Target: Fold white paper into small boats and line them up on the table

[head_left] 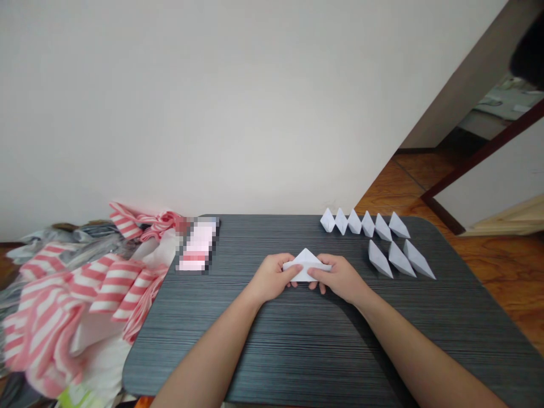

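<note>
Between both hands is a folded white paper boat with a pointed peak at its top middle, held just above the dark table. My left hand grips its left end, thumb across the front and fingers behind. On the right end, my right hand pinches it the same way, with the two thumbs almost meeting near the middle. The fingers behind the paper are partly hidden. To the right stand several finished-looking white paper boats in two rows, a back row and a front row.
The dark wood-grain table backs onto a pale wall. A blurred-out flat object lies at its left edge. Red-and-white striped cloths are heaped beside the table. At right are a wooden floor and a door.
</note>
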Tool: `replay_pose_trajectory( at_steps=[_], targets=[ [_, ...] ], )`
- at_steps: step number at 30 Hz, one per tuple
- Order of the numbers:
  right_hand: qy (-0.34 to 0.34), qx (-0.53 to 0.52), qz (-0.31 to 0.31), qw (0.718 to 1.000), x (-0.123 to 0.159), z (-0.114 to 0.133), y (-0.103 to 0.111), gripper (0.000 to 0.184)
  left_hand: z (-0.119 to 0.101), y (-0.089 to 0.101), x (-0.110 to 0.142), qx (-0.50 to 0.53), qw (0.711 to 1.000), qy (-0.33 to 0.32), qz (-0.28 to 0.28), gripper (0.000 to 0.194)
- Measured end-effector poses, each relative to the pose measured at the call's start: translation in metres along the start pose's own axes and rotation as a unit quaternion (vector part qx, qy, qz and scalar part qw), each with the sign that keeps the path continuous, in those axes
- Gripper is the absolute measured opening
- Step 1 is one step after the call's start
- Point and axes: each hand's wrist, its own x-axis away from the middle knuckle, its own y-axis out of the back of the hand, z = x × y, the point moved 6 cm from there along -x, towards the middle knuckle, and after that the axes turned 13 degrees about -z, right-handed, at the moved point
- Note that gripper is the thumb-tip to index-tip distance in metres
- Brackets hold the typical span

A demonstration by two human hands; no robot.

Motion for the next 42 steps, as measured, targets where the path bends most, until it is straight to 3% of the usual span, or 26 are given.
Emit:
replay_pose_trajectory(
  at_steps=[9,23,29,42],
  targets=[
    [0.01,0.018,0.029,0.999,0.002,0.002,-0.003,0.022,0.002,-0.002,0.001,-0.011,1.0,0.0,0.012,0.029],
    [-0.015,-0.056,0.006,0.998,-0.002,-0.004,0.007,0.035,0.007,0.003,-0.005,0.067,0.997,0.034,0.018,0.032],
    [-0.011,-0.065,-0.033,0.997,-0.003,-0.007,0.014,0.031,0.008,0.006,-0.005,0.091,0.995,0.041,0.008,0.033],
    [0.0,-0.108,-0.046,0.993,-0.006,-0.012,0.015,0.03,0.017,0.009,-0.011,0.148,0.987,0.037,-0.045,0.03]
  ],
)
